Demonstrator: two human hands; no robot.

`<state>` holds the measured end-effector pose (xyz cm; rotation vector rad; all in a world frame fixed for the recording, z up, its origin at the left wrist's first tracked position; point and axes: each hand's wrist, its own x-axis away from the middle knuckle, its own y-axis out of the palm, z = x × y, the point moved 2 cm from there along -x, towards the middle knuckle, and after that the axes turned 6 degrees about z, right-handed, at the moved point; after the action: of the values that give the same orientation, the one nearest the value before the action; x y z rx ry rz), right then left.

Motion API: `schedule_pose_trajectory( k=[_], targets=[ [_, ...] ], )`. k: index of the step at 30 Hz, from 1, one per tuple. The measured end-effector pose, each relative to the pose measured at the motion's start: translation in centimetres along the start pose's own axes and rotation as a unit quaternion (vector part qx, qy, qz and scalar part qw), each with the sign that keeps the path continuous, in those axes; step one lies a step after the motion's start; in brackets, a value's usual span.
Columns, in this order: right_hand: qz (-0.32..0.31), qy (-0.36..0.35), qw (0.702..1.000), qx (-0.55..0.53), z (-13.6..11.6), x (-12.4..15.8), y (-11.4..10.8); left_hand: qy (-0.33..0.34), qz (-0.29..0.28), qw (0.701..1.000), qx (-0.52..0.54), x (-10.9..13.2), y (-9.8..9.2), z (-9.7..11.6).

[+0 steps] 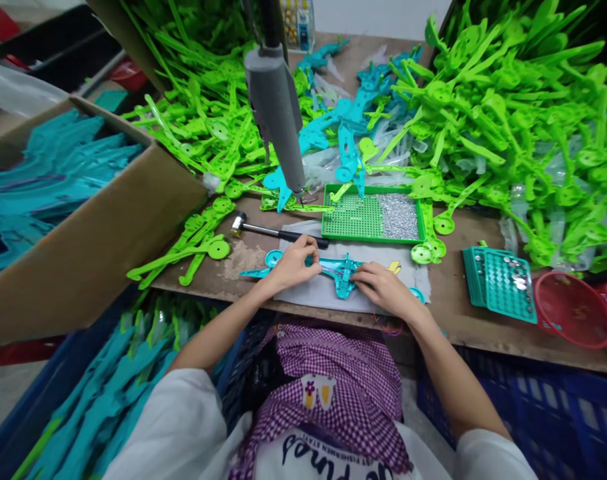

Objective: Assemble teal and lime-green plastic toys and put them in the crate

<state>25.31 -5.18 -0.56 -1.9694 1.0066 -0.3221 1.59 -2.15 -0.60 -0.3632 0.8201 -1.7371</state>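
Observation:
A long turquoise plastic part (343, 285) lies on a pale cloth (303, 293) at the table's front edge, its inner side up. My left hand (294, 265) is over its left half, thumb and fingertips pinched together; what they hold, if anything, is too small to make out. At the part's right end, my right hand (382, 287) has its fingers closed on the part. Thin dark wires run inside the part between my hands. Behind my left hand lies a hammer (263, 231) with a black handle.
A green tray (353, 237) of small metal pieces stands behind the cloth, under a hanging grey electric screwdriver (278, 113). Lime-green parts (493, 127) pile up around. A cardboard box (103, 247) stands left; teal trays (503, 283) and a red basket (573, 310) sit right.

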Motion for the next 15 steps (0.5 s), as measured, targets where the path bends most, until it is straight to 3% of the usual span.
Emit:
schedule_pose_trajectory(
  k=[8, 15],
  targets=[
    [0.05, 0.024, 0.997, -0.052, 0.59, 0.01, 0.11, -0.009, 0.011, 0.999, 0.053, -0.14, -0.21, -0.47],
    [-0.004, -0.038, 0.998, 0.053, -0.26, 0.48, -0.05, -0.008, 0.015, 0.999, 0.049, -0.19, -0.17, -0.6]
  ],
)
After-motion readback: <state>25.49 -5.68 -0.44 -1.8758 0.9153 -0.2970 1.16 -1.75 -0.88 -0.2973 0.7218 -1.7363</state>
